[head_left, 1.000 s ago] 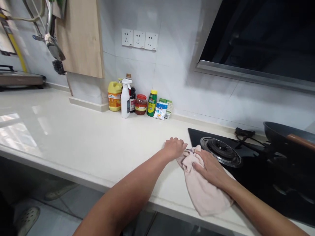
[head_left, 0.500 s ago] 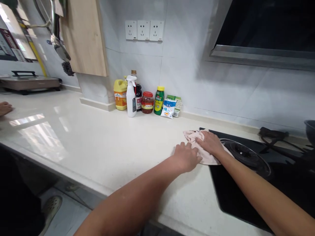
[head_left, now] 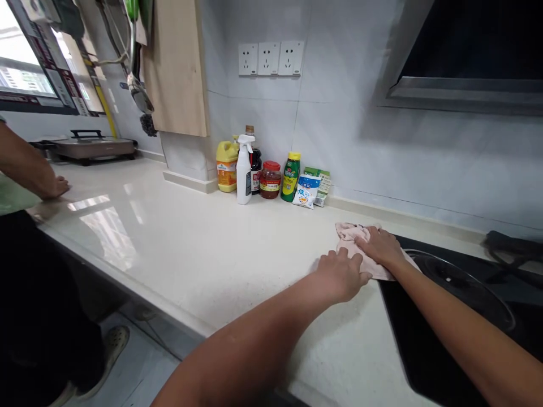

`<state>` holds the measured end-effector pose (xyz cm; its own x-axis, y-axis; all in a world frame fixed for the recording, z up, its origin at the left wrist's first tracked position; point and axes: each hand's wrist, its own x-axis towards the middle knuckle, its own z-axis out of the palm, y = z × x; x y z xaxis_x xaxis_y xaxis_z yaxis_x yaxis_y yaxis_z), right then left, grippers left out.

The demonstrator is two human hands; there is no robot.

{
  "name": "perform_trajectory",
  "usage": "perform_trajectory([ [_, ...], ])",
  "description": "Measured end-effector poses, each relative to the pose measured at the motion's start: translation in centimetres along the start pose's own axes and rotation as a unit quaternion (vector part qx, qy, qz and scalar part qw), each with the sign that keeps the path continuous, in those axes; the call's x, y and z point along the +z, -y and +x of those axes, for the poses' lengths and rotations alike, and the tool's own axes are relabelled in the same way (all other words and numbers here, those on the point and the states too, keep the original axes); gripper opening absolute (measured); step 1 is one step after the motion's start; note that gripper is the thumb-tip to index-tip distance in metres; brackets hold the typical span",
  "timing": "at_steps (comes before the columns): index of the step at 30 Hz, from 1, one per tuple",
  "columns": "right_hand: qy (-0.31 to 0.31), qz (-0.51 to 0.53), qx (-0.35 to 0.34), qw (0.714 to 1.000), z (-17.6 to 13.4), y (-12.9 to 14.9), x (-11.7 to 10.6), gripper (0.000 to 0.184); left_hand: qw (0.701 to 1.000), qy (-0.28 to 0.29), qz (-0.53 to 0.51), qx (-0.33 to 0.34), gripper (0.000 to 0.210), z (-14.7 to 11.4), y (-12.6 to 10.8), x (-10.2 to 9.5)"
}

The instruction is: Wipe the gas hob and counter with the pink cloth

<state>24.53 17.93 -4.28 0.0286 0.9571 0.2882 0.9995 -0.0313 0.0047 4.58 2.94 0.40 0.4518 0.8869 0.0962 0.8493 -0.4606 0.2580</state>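
A pale pink cloth (head_left: 350,233) lies bunched over the left edge of the black cooktop (head_left: 407,333) and the white countertop beside it. My right hand (head_left: 382,246) presses down on this cloth, fingers bent over its folds. Just left of it, my left hand (head_left: 341,276) rests flat with fingers apart, its thumb side touching the cloth's near edge. Part of the cloth is hidden beneath my hands. On the cooktop, a round black burner (head_left: 458,282) shows to the right of my right hand.
Along the wall stand a yellow jug (head_left: 227,167), white spray bottle (head_left: 244,172), red-lidded jar (head_left: 270,181), green bottle (head_left: 291,178) and white packet (head_left: 306,191). A range hood (head_left: 466,93) hangs above. Another person's hand (head_left: 57,186) leans on the counter (head_left: 182,243) at left, near an electric pan (head_left: 95,148).
My view has turned left, bringing more of the other person and the window into sight. My hands and the cloth keep nearly the same place at the cooktop's edge.
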Motion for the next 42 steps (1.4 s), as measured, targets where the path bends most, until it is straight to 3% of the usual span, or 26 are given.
perform_trajectory([
  [6,-0.041,0.015,-0.077,0.996,-4.8,-0.1,-0.7,0.058,0.999,0.010,-0.035,-0.019,0.053,0.0,0.0,-0.5],
  [12,-0.070,0.062,-0.163,0.982,-13.2,-0.4,-2.3,0.057,0.999,-0.007,-0.038,-0.015,0.058,0.1,0.3,-0.7],
  [17,-0.058,0.107,-0.198,0.973,-20.9,-0.8,-4.5,0.057,1.000,0.001,-0.017,-0.013,0.062,0.1,0.2,-0.5],
  [21,-0.032,0.124,-0.200,0.971,-23.8,-1.4,-5.4,0.058,1.000,0.010,0.010,-0.005,0.061,0.1,0.0,-0.1],
  [26,-0.020,0.129,-0.205,0.970,-23.5,-1.5,-5.5,0.057,1.000,0.013,0.014,-0.005,0.062,0.1,-0.2,0.1],
  [31,0.007,0.124,-0.213,0.969,-21.4,-1.2,-5.4,0.055,1.000,0.016,0.008,-0.006,0.064,0.1,-0.1,-0.1],
  [42,-0.042,0.113,-0.186,0.975,-10.5,-1.4,-2.1,0.047,1.000,0.009,0.005,-0.005,0.065,-0.1,-0.3,0.0],
])
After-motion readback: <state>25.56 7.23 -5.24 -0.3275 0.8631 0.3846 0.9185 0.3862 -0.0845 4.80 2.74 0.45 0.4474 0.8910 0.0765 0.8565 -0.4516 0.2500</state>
